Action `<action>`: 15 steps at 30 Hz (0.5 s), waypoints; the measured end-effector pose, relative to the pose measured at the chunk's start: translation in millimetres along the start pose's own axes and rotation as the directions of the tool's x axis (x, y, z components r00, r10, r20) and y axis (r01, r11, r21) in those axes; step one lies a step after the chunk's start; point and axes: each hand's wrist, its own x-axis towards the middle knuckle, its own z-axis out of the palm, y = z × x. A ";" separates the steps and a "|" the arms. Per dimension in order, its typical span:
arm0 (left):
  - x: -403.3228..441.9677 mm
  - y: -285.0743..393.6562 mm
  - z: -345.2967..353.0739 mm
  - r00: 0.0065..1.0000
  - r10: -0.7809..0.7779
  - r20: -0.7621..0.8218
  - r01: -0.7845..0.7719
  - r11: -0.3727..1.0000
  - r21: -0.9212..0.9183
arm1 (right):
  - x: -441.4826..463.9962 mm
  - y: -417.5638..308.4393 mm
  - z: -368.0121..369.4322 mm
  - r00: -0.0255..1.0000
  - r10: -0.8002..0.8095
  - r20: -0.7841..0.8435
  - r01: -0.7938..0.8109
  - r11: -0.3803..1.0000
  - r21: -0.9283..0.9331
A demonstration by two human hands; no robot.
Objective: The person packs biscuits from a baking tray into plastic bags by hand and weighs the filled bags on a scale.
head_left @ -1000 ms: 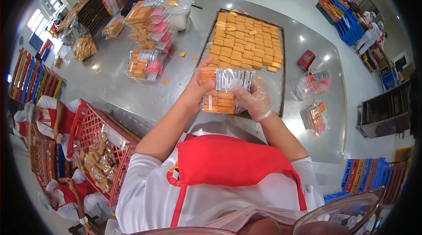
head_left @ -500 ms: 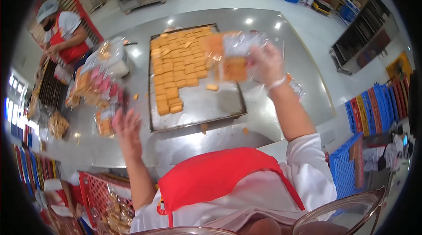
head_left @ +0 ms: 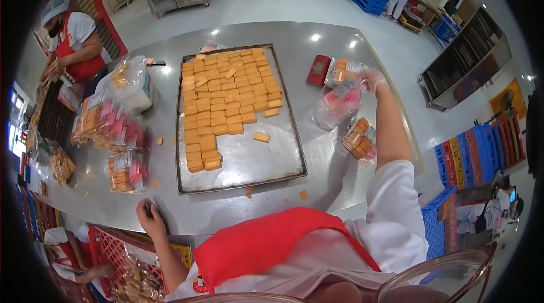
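Note:
My right hand (head_left: 375, 81), in a clear glove, reaches to the far right of the table with fingers closed on the edge of a clear plastic bag (head_left: 334, 107) with pink printing. The bag looks flat and slightly blurred. Touching or close to that hand is a pack of biscuits (head_left: 343, 71), beside a red digital scale (head_left: 318, 69). Another biscuit pack (head_left: 360, 138) lies nearer me. My left hand (head_left: 151, 219) hovers by the table's near edge, fingers loosely bent and apart, holding nothing. Between the hands sits a metal tray (head_left: 255, 158) partly covered with rows of rectangular biscuits (head_left: 226, 90).
Several filled biscuit packs (head_left: 107, 124) are piled at the left, near a clear plastic tub (head_left: 133, 85). Crumbs dot the steel table (head_left: 272, 204). A co-worker (head_left: 79, 42) stands at the far left. A red crate (head_left: 107, 246) with bagged goods stands below the left edge.
My right hand has moved outward to the right, and the biscuit pack it carried now rests by the scale. My left hand has drawn back towards me from the packs. The view has shifted.

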 end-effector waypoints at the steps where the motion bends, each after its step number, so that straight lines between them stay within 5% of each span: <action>1: 0.0 2.0 -0.6 1.000 0.016 0.004 -0.016 1.000 0.024 | -3.2 0.1 7.8 0.998 0.045 -0.052 -0.055 0.971 -0.234; 2: 0.7 4.1 -0.6 0.999 0.032 0.008 -0.033 0.998 0.048 | -14.1 -6.3 12.1 0.991 0.073 -0.111 -0.116 0.884 -0.452; 5: -0.6 11.7 0.8 0.994 0.030 -0.106 -0.031 0.999 -0.012 | -56.5 -21.5 11.8 0.915 -0.242 -0.324 0.079 0.892 -0.445; 8: 0.5 7.5 1.4 0.991 0.056 -0.118 -0.049 0.997 0.056 | -114.1 -33.2 5.1 0.827 -0.318 -0.464 0.374 0.927 0.030; 12: -0.4 7.6 4.5 0.991 0.015 -0.136 -0.013 1.000 0.017 | -189.6 -12.5 12.1 0.823 -0.465 -0.328 0.540 0.818 0.196; 15: -0.1 4.2 3.5 0.992 0.045 -0.119 -0.041 0.999 0.036 | -243.4 -55.1 32.1 0.845 -0.529 -0.080 0.529 0.848 -0.022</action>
